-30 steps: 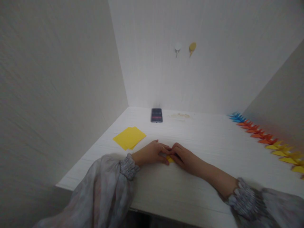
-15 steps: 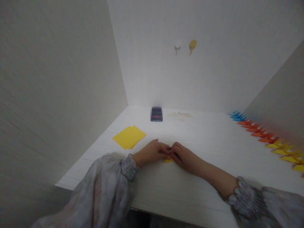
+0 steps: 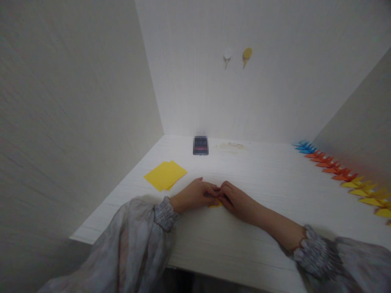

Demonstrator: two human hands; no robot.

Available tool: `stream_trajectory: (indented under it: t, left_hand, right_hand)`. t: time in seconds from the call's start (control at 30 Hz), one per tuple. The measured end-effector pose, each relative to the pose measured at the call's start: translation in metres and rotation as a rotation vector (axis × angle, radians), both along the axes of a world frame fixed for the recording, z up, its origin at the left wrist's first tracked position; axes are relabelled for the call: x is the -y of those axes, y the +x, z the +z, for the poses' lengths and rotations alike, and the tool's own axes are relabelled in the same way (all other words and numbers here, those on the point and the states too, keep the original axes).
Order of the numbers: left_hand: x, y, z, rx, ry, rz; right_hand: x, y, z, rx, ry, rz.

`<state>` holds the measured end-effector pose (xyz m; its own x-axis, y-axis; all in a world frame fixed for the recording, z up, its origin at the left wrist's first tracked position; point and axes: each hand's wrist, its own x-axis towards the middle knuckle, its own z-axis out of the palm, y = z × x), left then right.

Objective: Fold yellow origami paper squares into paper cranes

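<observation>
My left hand (image 3: 198, 195) and my right hand (image 3: 235, 200) meet fingertip to fingertip above the white table. Between them is a small piece of folded yellow paper (image 3: 215, 204), mostly covered by my fingers; only a corner shows below them. Both hands have their fingers closed on this paper. To the left of my left hand lie flat yellow paper sheets (image 3: 165, 176), overlapping at slightly different angles.
A row of folded paper cranes (image 3: 343, 173), blue, orange-red and yellow, runs along the right wall. A dark, blurred rectangular object (image 3: 200, 145) stands at the back of the white table (image 3: 262, 162). One white hook (image 3: 227, 54) and one yellow hook (image 3: 247, 53) hang on the back wall.
The whole view has shifted very slightly. My hands keep nearly the same pose, and a little less of the yellow paper shows beneath my fingers.
</observation>
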<state>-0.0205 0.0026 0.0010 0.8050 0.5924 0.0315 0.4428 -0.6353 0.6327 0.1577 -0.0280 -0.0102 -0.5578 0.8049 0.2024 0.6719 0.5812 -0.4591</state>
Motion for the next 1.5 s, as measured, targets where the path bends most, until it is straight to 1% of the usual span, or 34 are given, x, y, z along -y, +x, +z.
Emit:
stream_trajectory:
  t: [0.13,0.33,0.57,0.8,0.93,1.07,1.13,1.3,1.5]
  left_hand:
    - [0.0,0.0,0.0,-0.009,0.005,0.001]
    - [-0.001,0.0,0.0,-0.043,0.01,-0.031]
    - [-0.001,-0.001,-0.002,-0.022,-0.004,-0.057]
    - [-0.002,-0.001,0.001,-0.048,0.009,-0.087]
    - [0.001,0.001,0.003,-0.016,0.022,-0.035]
    - [0.003,0.005,0.003,-0.001,0.044,0.094]
    - [0.003,0.006,0.002,0.015,0.032,0.132]
    - [0.003,0.006,0.002,0.045,0.023,0.142]
    - [0.004,0.003,0.005,0.01,0.024,0.083]
  right_hand:
    - [0.0,-0.001,-0.001,0.007,-0.005,-0.012]
    - [0.0,-0.002,-0.001,-0.006,-0.001,-0.013]
    - [-0.001,0.0,-0.007,-0.006,0.014,-0.021]
    - [-0.002,-0.001,-0.011,0.035,0.034,-0.057]
    - [-0.001,-0.001,-0.009,0.075,0.052,-0.034]
    - [0.0,-0.004,-0.003,0.175,0.077,-0.027]
    - [0.001,-0.005,0.0,0.232,0.105,-0.038]
    - [0.003,-0.004,0.003,0.278,0.124,-0.069]
    - [0.001,0.0,-0.001,0.256,0.089,-0.062]
